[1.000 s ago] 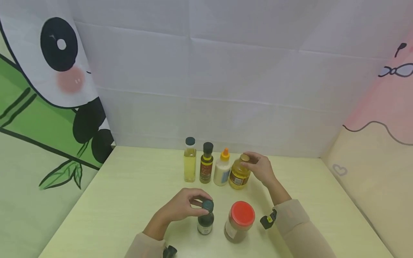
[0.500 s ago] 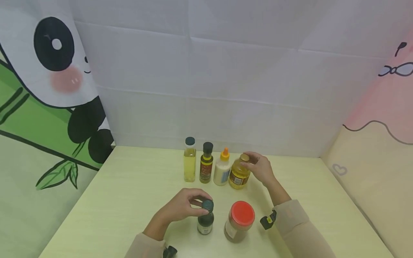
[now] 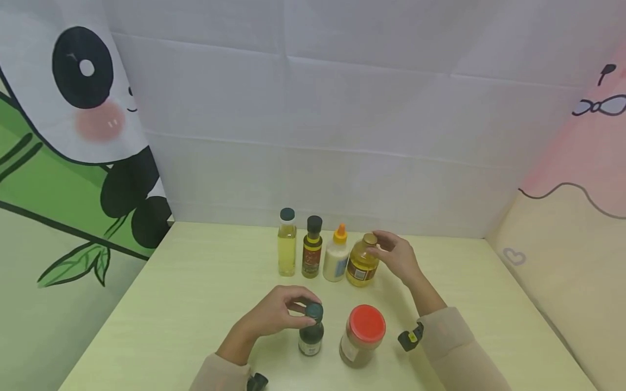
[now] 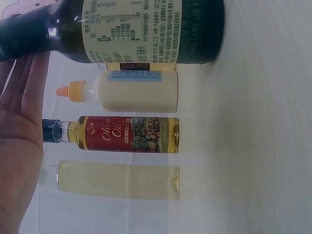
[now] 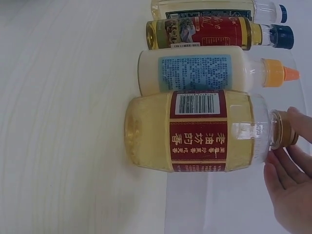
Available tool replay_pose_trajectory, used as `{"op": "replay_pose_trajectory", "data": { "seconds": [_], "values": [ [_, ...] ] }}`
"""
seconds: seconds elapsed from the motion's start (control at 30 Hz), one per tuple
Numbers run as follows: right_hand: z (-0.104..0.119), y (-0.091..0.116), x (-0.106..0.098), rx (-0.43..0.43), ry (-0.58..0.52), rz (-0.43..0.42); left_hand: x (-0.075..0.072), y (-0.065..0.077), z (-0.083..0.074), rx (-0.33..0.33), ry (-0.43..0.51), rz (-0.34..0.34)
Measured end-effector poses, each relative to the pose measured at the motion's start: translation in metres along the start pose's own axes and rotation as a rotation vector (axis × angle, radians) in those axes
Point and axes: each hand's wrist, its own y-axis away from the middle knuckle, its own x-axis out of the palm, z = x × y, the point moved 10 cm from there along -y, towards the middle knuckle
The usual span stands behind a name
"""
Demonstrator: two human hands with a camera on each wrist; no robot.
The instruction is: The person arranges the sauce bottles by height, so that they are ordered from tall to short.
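At the table's front, my left hand (image 3: 274, 314) holds the green cap of a small dark bottle (image 3: 310, 341) between thumb and fingers. The bottle stands upright; in the left wrist view its pale printed label faces the camera. Farther back, my right hand (image 3: 400, 262) has its thumb and fingers around the gold cap and neck of an oil bottle (image 5: 197, 131). This clear bottle of yellow oil has a dark red label and stands upright on the table, at the right end of a row of bottles.
Left of the oil bottle stand a cream-coloured squeeze bottle (image 3: 336, 260) with an orange nozzle, an olive oil bottle (image 3: 312, 252) and a tall bottle of pale oil (image 3: 287, 247). A red-lidded jar (image 3: 367, 323) is between my forearms. A white cloth (image 3: 313, 108) hangs behind the table.
My right hand has shifted slightly to the right at the oil bottle's cap, and its wrist has moved a little with it. The left hand and all the bottles stay in place.
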Motion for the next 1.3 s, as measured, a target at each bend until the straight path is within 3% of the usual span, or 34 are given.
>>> {"op": "replay_pose_trajectory", "data": {
  "seconds": [0.33,0.97,1.3],
  "values": [
    [0.002,0.005,-0.002,-0.048,0.027,0.007,0.000,0.000,0.002,-0.001,0.002,-0.001],
    [0.004,0.027,-0.010,-0.016,-0.005,0.017,0.001,0.000,-0.005,0.008,-0.009,0.002],
    [0.006,0.035,-0.009,-0.042,-0.019,0.051,0.001,0.000,-0.004,0.022,-0.005,0.002]
  ]
}}
